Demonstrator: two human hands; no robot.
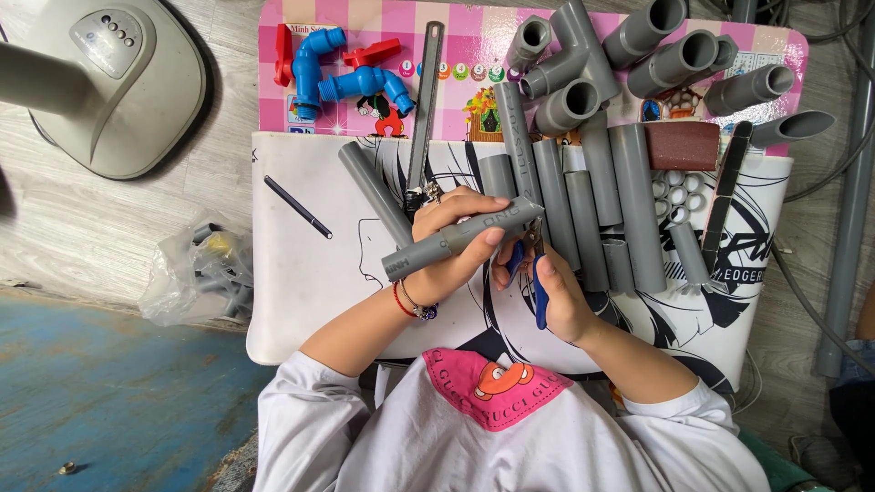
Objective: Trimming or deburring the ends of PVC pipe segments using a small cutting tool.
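Note:
My left hand (448, 239) grips a short grey plastic pipe (428, 250) that lies slanted across the white mat (292, 292). My right hand (556, 293) holds blue-handled pliers (539, 290) with the jaws at the pipe's right end (533, 211). A red string bracelet sits on my left wrist. A row of cut grey pipe lengths (583, 200) lies just beyond my hands.
Grey pipe elbows and tees (583, 68) and blue valves with red handles (351, 77) lie on a pink board. A metal ruler (424, 109), a black pen (298, 208), a brown sanding block (682, 146), a fan base (109, 82) and a plastic bag (196, 273) are around.

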